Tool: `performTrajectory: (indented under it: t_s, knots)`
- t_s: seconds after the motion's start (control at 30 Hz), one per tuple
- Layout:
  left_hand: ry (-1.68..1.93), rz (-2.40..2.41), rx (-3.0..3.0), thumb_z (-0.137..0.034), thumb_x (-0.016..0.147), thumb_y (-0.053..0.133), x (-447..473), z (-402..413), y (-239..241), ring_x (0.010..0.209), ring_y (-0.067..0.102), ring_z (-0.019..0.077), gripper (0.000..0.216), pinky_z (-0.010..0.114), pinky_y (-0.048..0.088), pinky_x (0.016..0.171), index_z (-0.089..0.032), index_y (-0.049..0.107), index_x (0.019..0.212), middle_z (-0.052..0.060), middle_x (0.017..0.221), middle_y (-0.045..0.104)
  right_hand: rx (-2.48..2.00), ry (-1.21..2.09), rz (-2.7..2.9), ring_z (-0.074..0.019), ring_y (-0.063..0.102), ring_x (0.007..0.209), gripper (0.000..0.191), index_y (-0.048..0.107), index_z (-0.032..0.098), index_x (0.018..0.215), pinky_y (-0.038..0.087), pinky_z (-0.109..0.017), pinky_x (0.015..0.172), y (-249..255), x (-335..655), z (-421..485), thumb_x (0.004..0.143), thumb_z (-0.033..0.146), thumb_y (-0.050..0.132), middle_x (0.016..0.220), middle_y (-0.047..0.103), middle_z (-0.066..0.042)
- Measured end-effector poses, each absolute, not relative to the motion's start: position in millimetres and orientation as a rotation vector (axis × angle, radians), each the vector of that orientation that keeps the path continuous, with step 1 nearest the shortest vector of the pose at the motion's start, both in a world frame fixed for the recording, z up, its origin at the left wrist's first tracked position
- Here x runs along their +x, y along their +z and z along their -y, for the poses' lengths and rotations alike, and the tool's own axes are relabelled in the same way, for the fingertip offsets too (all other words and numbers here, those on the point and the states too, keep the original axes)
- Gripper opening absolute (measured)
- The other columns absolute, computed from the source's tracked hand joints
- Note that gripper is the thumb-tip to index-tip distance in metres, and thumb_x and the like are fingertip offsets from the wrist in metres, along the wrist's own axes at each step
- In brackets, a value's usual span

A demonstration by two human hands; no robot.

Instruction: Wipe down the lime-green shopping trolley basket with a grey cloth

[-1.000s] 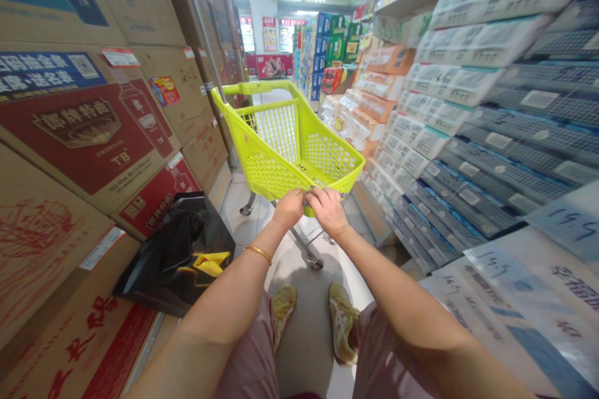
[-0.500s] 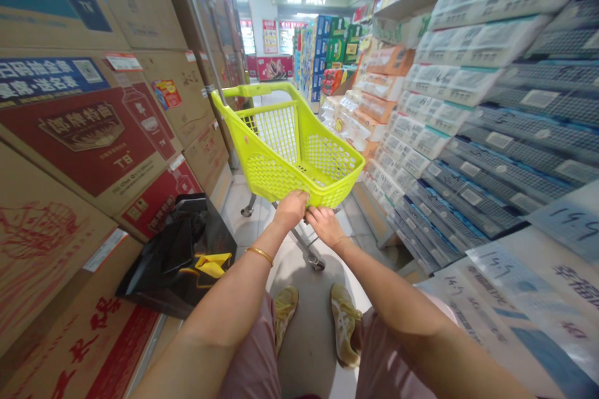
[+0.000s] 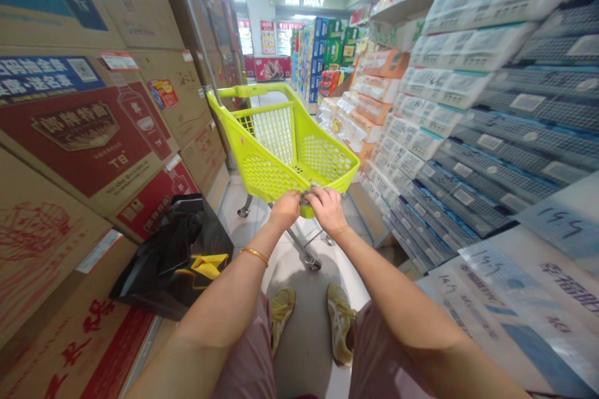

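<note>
A lime-green plastic shopping cart (image 3: 285, 149) stands in the aisle in front of me, its basket holding nothing that I can see. My left hand (image 3: 285, 210) and my right hand (image 3: 329, 211) are both closed at the near end of the cart's rim, close together. Between their fingers is a small dark object, perhaps a chain or clip, too small to name. A gold bangle (image 3: 255, 254) sits on my left wrist. My two shoes (image 3: 311, 318) are on the floor below.
Stacked cardboard cartons (image 3: 88, 131) line the left side. A black bag with a yellow bow (image 3: 180, 255) leans at their base. Packs of tissue (image 3: 468, 106) fill the shelves on the right. The tiled aisle runs on past the cart toward more displays (image 3: 327, 43).
My right hand rose from under the cart's near edge to its rim beside the left hand. The cart and view shifted slightly left.
</note>
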State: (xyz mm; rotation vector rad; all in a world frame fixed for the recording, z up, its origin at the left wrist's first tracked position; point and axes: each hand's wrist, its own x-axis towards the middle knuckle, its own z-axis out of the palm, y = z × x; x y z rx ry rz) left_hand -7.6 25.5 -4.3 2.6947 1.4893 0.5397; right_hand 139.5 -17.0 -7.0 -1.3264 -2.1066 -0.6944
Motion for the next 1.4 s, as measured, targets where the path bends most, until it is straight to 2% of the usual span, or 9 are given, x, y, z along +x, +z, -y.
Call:
performTrajectory:
  t_s: [0.3, 0.5, 0.67, 0.77, 0.87, 0.93, 1.03, 1.23, 1.4]
  knots:
    - [0.611, -1.436, 2.730, -0.017, 0.087, 0.036, -12, -26, -7, 0.091, 0.055, 0.0171, 0.026, 0.029, 0.044, 0.083, -0.016, 0.058, 0.100, 0.008, 0.094, 0.061, -1.296, -0.602, 2.274, -0.0192, 0.041, 0.087, 0.021, 0.061, 0.021, 0.099, 0.032, -0.032, 0.076, -36, 138, 19, 0.088, 0.022, 0.043, 0.104, 0.058, -0.008]
    - [0.655, -1.399, 2.723, -0.017, 0.084, 0.040, -13, -16, 9, 0.087, 0.057, 0.0169, 0.022, 0.027, 0.044, 0.079, -0.016, 0.062, 0.088, 0.007, 0.087, 0.062, -1.129, -0.411, 2.081, -0.0200, 0.044, 0.092, 0.022, 0.059, 0.016, 0.099, 0.037, -0.033, 0.081, -6, 134, 28, 0.082, 0.020, 0.046, 0.099, 0.055, -0.010]
    - [1.011, -1.496, 2.682, -0.027, 0.089, 0.034, -10, 1, 28, 0.082, 0.056, 0.0179, 0.030, 0.029, 0.043, 0.074, -0.017, 0.061, 0.079, 0.007, 0.080, 0.060, -1.027, -0.379, 1.773, -0.0198, 0.046, 0.093, 0.022, 0.057, 0.016, 0.097, 0.041, -0.035, 0.085, 25, 141, 34, 0.079, 0.018, 0.044, 0.096, 0.053, -0.010]
    - [1.279, -1.415, 2.686, -0.026, 0.091, 0.032, -1, 8, 34, 0.086, 0.054, 0.0184, 0.031, 0.031, 0.043, 0.080, -0.015, 0.060, 0.089, 0.008, 0.084, 0.060, -1.070, -0.401, 1.583, -0.0209, 0.045, 0.098, 0.025, 0.056, 0.015, 0.101, 0.040, -0.037, 0.088, 30, 147, 29, 0.079, 0.017, 0.043, 0.098, 0.051, -0.011]
    - [1.460, -1.361, 2.670, -0.024, 0.089, 0.036, 12, 7, 33, 0.095, 0.053, 0.0200, 0.026, 0.035, 0.042, 0.086, -0.015, 0.059, 0.098, 0.010, 0.096, 0.059, -1.179, -0.372, 1.618, -0.0214, 0.045, 0.102, 0.030, 0.056, 0.016, 0.106, 0.038, -0.038, 0.091, 27, 149, 22, 0.079, 0.017, 0.043, 0.103, 0.051, -0.011]
    - [1.416, -1.375, 2.672, -0.021, 0.089, 0.037, 20, 3, 31, 0.102, 0.050, 0.0207, 0.024, 0.037, 0.040, 0.092, -0.015, 0.058, 0.099, 0.010, 0.103, 0.058, -1.240, -0.325, 1.706, -0.0214, 0.045, 0.104, 0.033, 0.056, 0.017, 0.111, 0.037, -0.039, 0.093, 25, 148, 18, 0.081, 0.018, 0.042, 0.107, 0.052, -0.011]
    - [1.272, -1.387, 2.681, -0.017, 0.087, 0.037, 27, -4, 29, 0.101, 0.050, 0.0206, 0.023, 0.037, 0.039, 0.095, -0.013, 0.057, 0.098, 0.011, 0.100, 0.059, -1.283, -0.243, 1.783, -0.0207, 0.046, 0.105, 0.033, 0.056, 0.019, 0.114, 0.036, -0.038, 0.094, 24, 145, 14, 0.085, 0.025, 0.042, 0.110, 0.054, -0.010]
    - [1.170, -1.496, 2.686, -0.018, 0.088, 0.034, 29, -7, 30, 0.098, 0.051, 0.0211, 0.025, 0.037, 0.041, 0.091, -0.014, 0.058, 0.089, 0.010, 0.093, 0.058, -1.307, -0.138, 1.810, -0.0186, 0.050, 0.094, 0.029, 0.062, 0.019, 0.097, 0.039, -0.033, 0.088, 19, 151, 5, 0.090, 0.033, 0.038, 0.095, 0.059, -0.007]
    - [1.191, -1.508, 2.716, -0.020, 0.090, 0.031, 31, -11, 29, 0.096, 0.051, 0.0216, 0.029, 0.037, 0.043, 0.089, -0.014, 0.059, 0.084, 0.011, 0.090, 0.058, -1.444, -0.206, 1.775, -0.0201, 0.050, 0.094, 0.030, 0.062, 0.018, 0.097, 0.039, -0.033, 0.086, 16, 169, -6, 0.090, 0.033, 0.037, 0.097, 0.059, -0.009]
